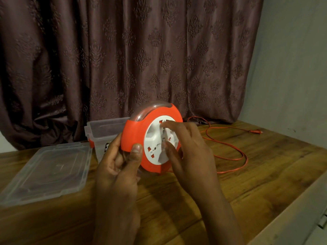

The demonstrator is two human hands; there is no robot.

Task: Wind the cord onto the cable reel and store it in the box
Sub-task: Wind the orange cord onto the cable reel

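Left hand (122, 161) gripping cable reel (152, 138), right hand (187, 147) seemingly blurred

cable reel (136, 133) glossy orange plastic | box (106, 129) clear plastic | table (194, 200) grained wood | curtain (141, 59) embossed cloth

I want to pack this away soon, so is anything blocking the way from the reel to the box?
Nothing visible does. The box sits open just behind the cable reel, its lid lying off to the left on the table. But the orange cord is trailing unwound across the table to the right.
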